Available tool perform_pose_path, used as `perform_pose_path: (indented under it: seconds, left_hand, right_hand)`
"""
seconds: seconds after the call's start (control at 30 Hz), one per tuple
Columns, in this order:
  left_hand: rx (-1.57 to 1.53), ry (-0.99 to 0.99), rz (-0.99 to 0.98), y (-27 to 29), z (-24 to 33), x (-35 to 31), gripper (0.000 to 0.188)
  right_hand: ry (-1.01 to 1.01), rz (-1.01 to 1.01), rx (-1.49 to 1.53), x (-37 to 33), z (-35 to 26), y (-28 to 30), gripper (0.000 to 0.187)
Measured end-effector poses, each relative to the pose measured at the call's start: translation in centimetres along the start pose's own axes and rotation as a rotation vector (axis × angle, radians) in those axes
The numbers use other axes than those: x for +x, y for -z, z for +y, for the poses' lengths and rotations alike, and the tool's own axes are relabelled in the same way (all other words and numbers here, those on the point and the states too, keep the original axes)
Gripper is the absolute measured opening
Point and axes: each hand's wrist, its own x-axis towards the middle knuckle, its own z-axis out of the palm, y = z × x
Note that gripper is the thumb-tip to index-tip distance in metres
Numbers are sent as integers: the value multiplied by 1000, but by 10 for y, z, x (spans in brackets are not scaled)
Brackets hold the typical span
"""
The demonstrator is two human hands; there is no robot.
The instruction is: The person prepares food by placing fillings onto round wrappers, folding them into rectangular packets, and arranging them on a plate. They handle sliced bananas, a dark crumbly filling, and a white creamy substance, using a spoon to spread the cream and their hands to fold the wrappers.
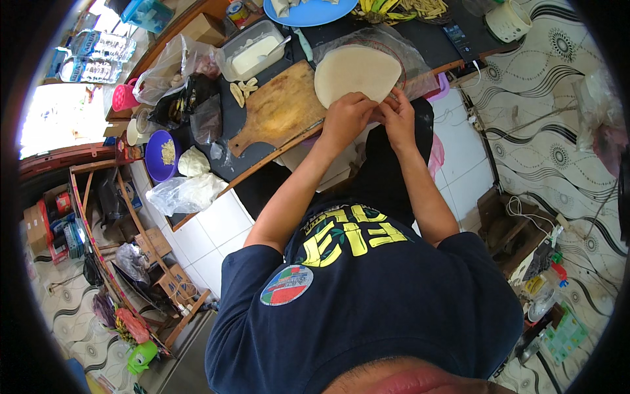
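A pale, round, thin dough sheet (357,73), perhaps a stack of them, lies on clear plastic wrap (420,65) at the table's near edge. My left hand (348,119) is closed at its near rim, fingertips pinched together on the edge. Close beside it, my right hand (398,119) pinches the same rim, thumb and fingers bent inward. Both hands partly hide that edge. Left of the sheet is a wooden cutting board (279,105) with a yellowish stain. Several banana pieces (243,92) lie beyond its left side.
A plastic tub (254,56) of white paste stands behind the board, near a knife with a teal handle (303,44). At the back are a blue plate (312,13) and bananas (380,9). A phone (459,43) lies right; a purple bowl (157,157) sits left.
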Motion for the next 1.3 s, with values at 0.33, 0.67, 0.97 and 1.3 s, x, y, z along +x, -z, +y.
perform_pose_path:
  seconds: [0.33, 0.67, 0.97, 1.3]
  left_hand:
    - [1, -29, -11, -12, -2, -7, 17]
    - [-82, 222, -8, -18, -10, -4, 11]
    - [-56, 214, -113, -25, -18, -11, 10]
    - [-104, 198, 18, -20, -11, -4, 11]
  right_hand:
    - [15, 12, -63, -1, 9, 9, 42]
    - [17, 45, -132, 1, 22, 14, 44]
    - [-109, 15, -70, 2, 19, 12, 37]
    - [-79, -4, -47, 6, 17, 10, 37]
